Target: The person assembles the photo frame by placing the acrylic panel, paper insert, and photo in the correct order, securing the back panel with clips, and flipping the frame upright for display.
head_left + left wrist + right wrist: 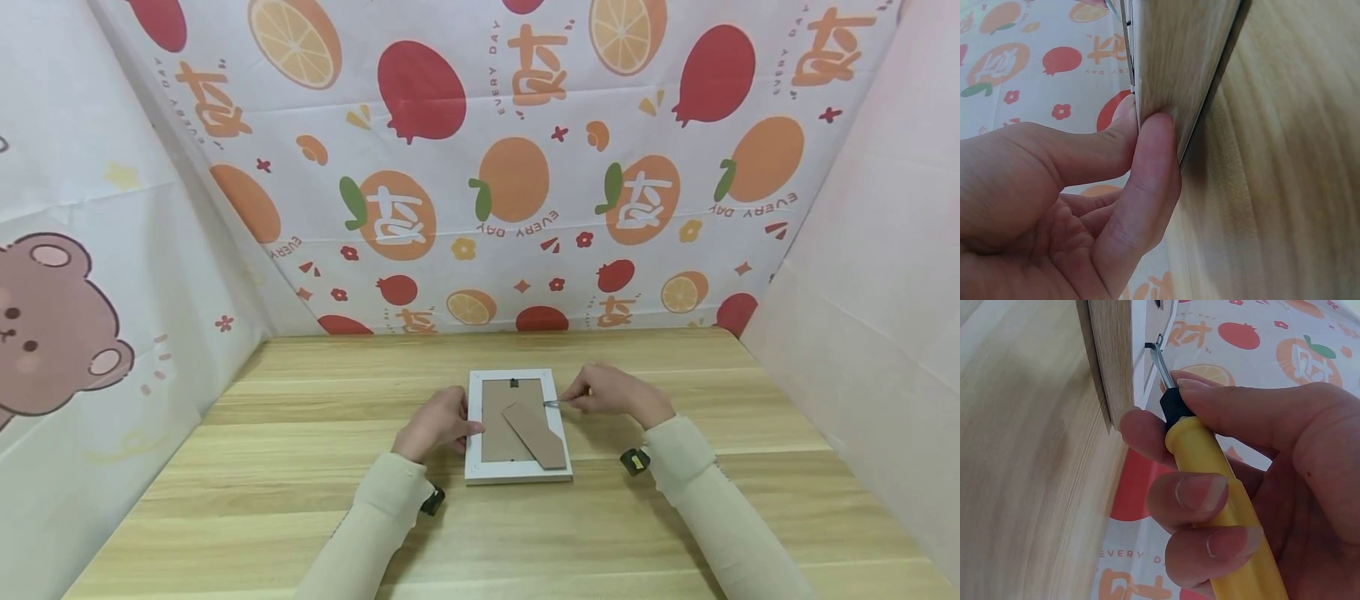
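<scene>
A white picture frame (517,478) lies back side up on the wooden table, with a brown backing board (498,442) and a brown stand leg (534,433) on it. My left hand (438,422) holds the frame's left edge; in the left wrist view the thumb and fingers of that hand (1085,187) pinch the frame's side (1175,56). My right hand (611,392) grips a yellow-handled tool (1210,462) with a metal shaft. Its tip touches a small dark tab (1150,345) at the backing's right edge.
Another dark tab (513,383) sits at the backing's top edge. The wooden table (315,467) extends around the frame. A fruit-printed cloth (480,108) hangs behind it, with pale cloth walls on the left (172,333) and right (870,292).
</scene>
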Available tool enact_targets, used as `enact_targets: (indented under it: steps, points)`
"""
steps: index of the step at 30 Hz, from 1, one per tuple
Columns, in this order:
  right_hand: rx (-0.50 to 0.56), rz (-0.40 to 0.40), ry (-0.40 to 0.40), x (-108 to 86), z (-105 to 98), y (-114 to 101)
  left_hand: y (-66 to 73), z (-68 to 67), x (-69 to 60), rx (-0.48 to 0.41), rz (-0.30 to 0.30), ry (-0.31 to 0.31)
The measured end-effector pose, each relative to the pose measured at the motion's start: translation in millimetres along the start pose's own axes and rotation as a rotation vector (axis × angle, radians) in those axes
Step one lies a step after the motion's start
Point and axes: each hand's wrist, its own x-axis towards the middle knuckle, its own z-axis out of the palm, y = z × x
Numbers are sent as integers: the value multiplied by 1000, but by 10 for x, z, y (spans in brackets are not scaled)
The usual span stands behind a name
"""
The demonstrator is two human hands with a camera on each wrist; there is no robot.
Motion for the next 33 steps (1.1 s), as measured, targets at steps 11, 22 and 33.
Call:
enact_targets:
  steps: [11,22,33]
  points:
    - [-12,7,12,-1,12,-47,14,-4,2,13,-2,2]
    - [-102,3,48,10,15,-145,-2,-6,28,10,-3,-2]
    - [-170,70,22,72,-39,-230,31,2,0,11,-7,-9]
